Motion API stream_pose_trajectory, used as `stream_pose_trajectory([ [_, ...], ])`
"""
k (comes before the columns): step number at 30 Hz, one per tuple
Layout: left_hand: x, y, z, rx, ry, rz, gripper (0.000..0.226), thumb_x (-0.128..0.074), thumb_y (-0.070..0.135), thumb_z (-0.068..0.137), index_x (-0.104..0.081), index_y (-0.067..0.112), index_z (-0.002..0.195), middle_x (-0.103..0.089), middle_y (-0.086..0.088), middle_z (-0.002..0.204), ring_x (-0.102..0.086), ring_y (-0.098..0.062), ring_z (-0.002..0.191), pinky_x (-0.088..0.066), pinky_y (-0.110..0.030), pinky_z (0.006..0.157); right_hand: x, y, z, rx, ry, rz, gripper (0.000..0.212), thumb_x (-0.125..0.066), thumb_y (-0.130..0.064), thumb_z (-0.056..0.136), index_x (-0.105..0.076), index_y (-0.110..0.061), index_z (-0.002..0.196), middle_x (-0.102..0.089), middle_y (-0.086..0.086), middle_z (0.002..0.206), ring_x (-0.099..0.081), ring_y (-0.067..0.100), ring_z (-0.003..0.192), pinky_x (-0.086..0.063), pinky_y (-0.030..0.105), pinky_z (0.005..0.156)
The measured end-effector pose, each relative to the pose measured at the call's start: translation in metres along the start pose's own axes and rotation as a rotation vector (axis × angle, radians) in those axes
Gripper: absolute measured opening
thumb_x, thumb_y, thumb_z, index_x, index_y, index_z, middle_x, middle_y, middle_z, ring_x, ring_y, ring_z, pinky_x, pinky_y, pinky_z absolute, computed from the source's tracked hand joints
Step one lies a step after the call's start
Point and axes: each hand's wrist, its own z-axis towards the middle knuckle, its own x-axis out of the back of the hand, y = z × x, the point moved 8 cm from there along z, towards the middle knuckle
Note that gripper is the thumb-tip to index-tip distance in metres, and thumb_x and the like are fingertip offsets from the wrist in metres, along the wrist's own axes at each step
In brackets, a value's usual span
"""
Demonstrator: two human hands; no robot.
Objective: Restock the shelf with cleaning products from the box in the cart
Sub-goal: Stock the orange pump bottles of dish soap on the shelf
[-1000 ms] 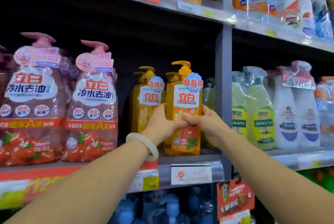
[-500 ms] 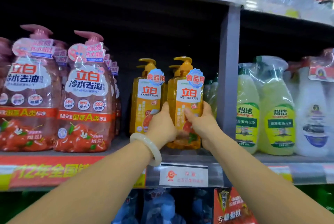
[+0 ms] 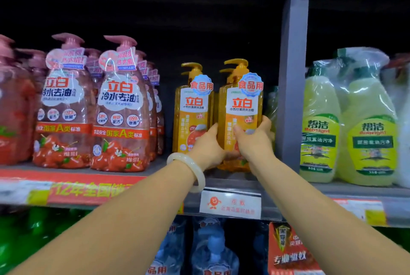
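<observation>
Head view: the orange plastic pump bottle of dish soap [image 3: 240,117] now stands upright at the shelf [image 3: 233,182] front, slid further in than a moment ago, so this placement looks nearly done; left hand [image 3: 207,147] and right hand [image 3: 255,139] grip it, fingers [image 3: 238,129] curled round its lower body. A twin orange bottle [image 3: 190,110] stands just left, the grey upright post [image 3: 292,75] just right; dark open room lies behind

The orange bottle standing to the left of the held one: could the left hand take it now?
Probably not at once: the left hand grips the right orange bottle together with the right hand. The left orange bottle stands just beside it, front unblocked.
</observation>
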Motion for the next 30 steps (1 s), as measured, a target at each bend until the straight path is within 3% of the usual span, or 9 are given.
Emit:
stream_pose_trajectory([
  [3,0.009,0.001,-0.007,-0.016,0.106,0.043,0.054,-0.073,0.023,0.078,-0.051,0.011,0.126,-0.062,-0.008,0.121,-0.057,-0.027,0.113,-0.047,-0.042,0.100,0.000,-0.014,-0.016,0.079,0.029,-0.125,0.084,-0.060,-0.031,0.089,-0.005,-0.017,0.150,-0.014,0.011,0.155,-0.020,0.031,0.142,-0.026,0.049,0.114],
  [6,0.039,0.009,-0.026,-0.064,0.249,0.123,0.032,-0.059,0.018,0.089,-0.054,0.008,0.119,-0.061,-0.003,0.110,-0.058,-0.023,0.106,-0.044,-0.027,0.089,-0.010,-0.038,-0.045,0.232,-0.008,-0.209,0.083,-0.060,-0.027,0.090,-0.005,-0.016,0.150,-0.008,0.010,0.156,-0.014,0.030,0.143,-0.019,0.045,0.117],
  [10,0.093,0.018,-0.073,-0.193,0.366,0.304,0.033,-0.055,0.013,0.088,-0.056,0.006,0.121,-0.064,-0.015,0.117,-0.059,-0.031,0.109,-0.046,-0.034,0.093,-0.043,-0.073,-0.090,0.401,-0.131,-0.320,0.070,-0.058,-0.026,0.091,-0.018,-0.012,0.147,-0.019,0.012,0.151,-0.019,0.030,0.140,-0.019,0.040,0.115],
  [15,0.175,-0.021,-0.149,-0.147,0.314,0.692,0.049,-0.063,0.015,0.082,-0.051,0.007,0.128,-0.058,-0.015,0.127,-0.053,-0.031,0.119,-0.041,-0.035,0.095,-0.120,-0.109,-0.167,0.476,-0.388,-0.426,0.066,-0.063,-0.019,0.085,-0.030,-0.010,0.141,-0.031,0.017,0.142,-0.030,0.035,0.134,-0.027,0.037,0.110],
  [19,0.265,-0.091,-0.234,0.138,0.202,0.989,0.066,-0.071,0.028,0.078,-0.043,0.005,0.133,-0.051,-0.019,0.132,-0.049,-0.034,0.121,-0.038,-0.037,0.099,-0.202,-0.136,-0.271,0.533,-0.638,-0.514,0.064,-0.066,-0.025,0.084,-0.034,-0.007,0.137,-0.033,0.021,0.140,-0.033,0.036,0.131,-0.030,0.036,0.107],
  [25,0.403,-0.187,-0.406,0.527,0.117,1.103,0.066,-0.073,0.032,0.077,-0.045,0.003,0.130,-0.054,-0.019,0.127,-0.053,-0.037,0.116,-0.043,-0.040,0.093,-0.319,-0.168,-0.480,0.664,-1.068,-0.575,0.070,-0.066,-0.040,0.083,-0.036,-0.004,0.135,-0.037,0.024,0.137,-0.041,0.038,0.126,-0.037,0.038,0.102],
  [30,0.489,-0.252,-0.546,0.819,0.082,1.105,0.073,-0.076,0.031,0.075,-0.043,0.003,0.133,-0.055,-0.018,0.128,-0.054,-0.035,0.117,-0.046,-0.040,0.095,-0.381,-0.177,-0.630,0.724,-1.310,-0.566,0.071,-0.060,-0.041,0.087,-0.030,-0.003,0.139,-0.032,0.022,0.143,-0.034,0.035,0.132,-0.032,0.037,0.104],
])
